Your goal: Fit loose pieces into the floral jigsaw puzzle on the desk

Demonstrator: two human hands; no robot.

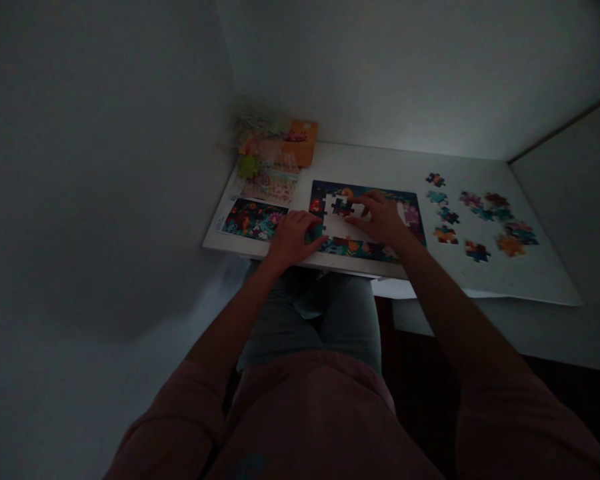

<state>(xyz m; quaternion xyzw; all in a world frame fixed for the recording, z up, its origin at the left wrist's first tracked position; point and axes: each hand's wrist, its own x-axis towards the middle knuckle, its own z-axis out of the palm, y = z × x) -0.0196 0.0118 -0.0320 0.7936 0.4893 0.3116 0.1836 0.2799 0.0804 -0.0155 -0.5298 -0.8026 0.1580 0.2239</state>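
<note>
Both forearms reached forward from pink sleeves and converged over the white table (380,162). The left hand (294,237) lay at the left border of the puzzle (353,247), palm down, its fingers arched and its thumb stretched out toward the lower border; thumb and fingers stood apart, with a teal patch showing between them. The right hand (383,219) was held over the puzzle's pale middle, index finger and thumb extended leftward. Their tips were at the right side of a dark puzzle piece (342,206), which was within the border, near its upper left; whether the fingers were clamped on it could not be told. Loose pieces (446,235) lay right of the puzzle. A printed picture sheet (250,219) lay to the left, just beside the left hand.
</note>
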